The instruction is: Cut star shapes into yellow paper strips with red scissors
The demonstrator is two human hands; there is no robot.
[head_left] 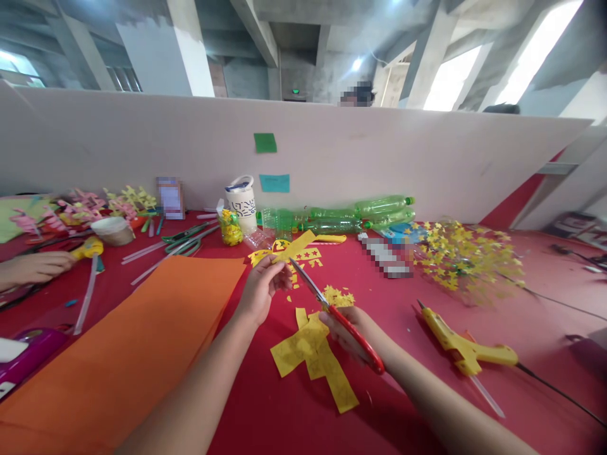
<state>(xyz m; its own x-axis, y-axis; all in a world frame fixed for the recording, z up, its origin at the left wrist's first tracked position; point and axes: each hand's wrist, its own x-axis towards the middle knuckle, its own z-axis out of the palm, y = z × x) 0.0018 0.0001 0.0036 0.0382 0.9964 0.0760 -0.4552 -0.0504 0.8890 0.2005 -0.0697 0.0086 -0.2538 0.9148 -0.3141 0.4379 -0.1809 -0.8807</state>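
Observation:
My left hand (262,285) pinches a yellow felt-like strip (300,245) and holds it up above the red table. In my right hand (353,332) are red-handled scissors (351,332), their blades pointing up and left at the strip's lower edge. Whether the blades touch the strip I cannot tell. Below my hands lie several more yellow strips (308,347), crossing one another. A small heap of cut yellow stars (337,296) sits just behind the scissors. Beyond my left hand are yellow offcuts (310,254) with star-shaped holes.
Orange sheets (128,335) cover the left side. A yellow glue gun (467,347) with a cord lies at right, before a bunch of yellow star sprigs (467,256). Green bottles (332,221) and a white cup (243,205) line the partition. Another person's hand (40,270) holds a yellow tool at left.

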